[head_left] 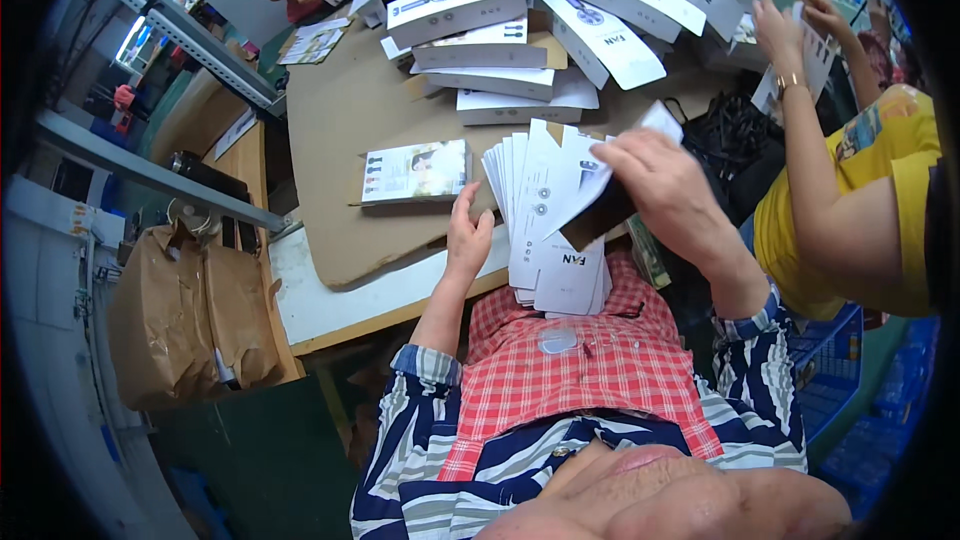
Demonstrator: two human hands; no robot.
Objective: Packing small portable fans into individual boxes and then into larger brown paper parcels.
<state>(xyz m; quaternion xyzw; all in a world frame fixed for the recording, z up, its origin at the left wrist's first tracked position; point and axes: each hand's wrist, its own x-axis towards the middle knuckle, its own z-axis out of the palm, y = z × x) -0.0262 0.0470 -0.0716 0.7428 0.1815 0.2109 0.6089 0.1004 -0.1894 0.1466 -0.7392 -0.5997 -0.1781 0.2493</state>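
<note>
At the near edge of the white counter (300, 287), two bare hands work by one bunch of flat white cartons (520, 230). The bunch hangs over the edge toward the red checked apron (575, 365), and its layers are too close to count. The right hand (668, 185) pinches one white carton (572, 180) above the bunch, and some of its brown inside shows. The left hand (468, 237) has its fingers loosely spread, just left of the bunch. Its fingertips are by the corner of one small picture box (415, 172); I cannot tell if they touch. That box lies flat on one brown cardboard sheet (335, 200). Farther back, four white boxes (465, 5) make a pile, with more behind. Two brown paper bags (165, 325) stand at the left. One person in a yellow shirt (850, 200) works at the right.
</note>
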